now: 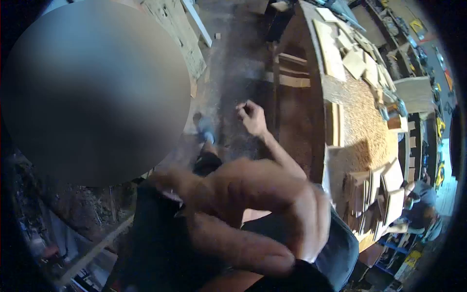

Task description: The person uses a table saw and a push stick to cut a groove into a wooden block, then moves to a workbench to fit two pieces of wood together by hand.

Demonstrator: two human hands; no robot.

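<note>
The nearer bare hand (pixel 233 209) is blurred and bent close to the camera; I cannot tell if it grasps something. The farther bare hand (pixel 253 119), its fingers curled around contents unclear to me, is outside the brown wooden bench's (pixel 335 163) long edge. Stacked thin wooden boards (pixel 395 204) stand at its near end, apart from both.

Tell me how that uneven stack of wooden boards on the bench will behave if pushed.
The stack of wooden boards may slide apart, since its edges sit unevenly. Individual boards are probably stiff, looking flat and straight-edged. Their flat faces make rolling unlikely.
</note>
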